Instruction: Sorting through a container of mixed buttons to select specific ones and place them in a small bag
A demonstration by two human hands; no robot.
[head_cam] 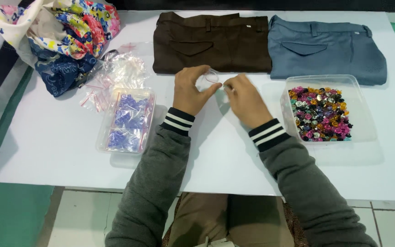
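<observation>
Presently, notes as follows.

Held item: small clear plastic bag (212,80), nearly transparent, with a thin reddish line at its upper edge; it sits between the two hands, just in front of the brown trousers (211,42), above the white table (60,151).

Risk 1: bag looks slippery and thin; judged likely to slide out of the pinch if either grip loosens, and hard to find again against the white surface.

Risk 2: bag mouth appears barely parted; anything small put to it could miss and roll across the table.

Risk 3: right sleeve lies near the clear tub of mixed coloured buttons (321,114), right of the trousers' near edge; a sideways elbow move could knock it.

Left hand (189,91): fingers curled, thumb and forefinger pinching the bag's left edge; not spread.

Right hand (245,100): fingertips drawn together at the bag's right edge, pinching it; palm down. Whether it also holds some small item, cannot tell.

Left of the trousers: loose heap of clear bags (115,73), and nearer the person a clear tray of packets with bluish pieces (126,120).

Right of the trousers: folded blue-grey trousers (325,48).

Far left of the trousers: bundled floral cloth (65,32).
</observation>
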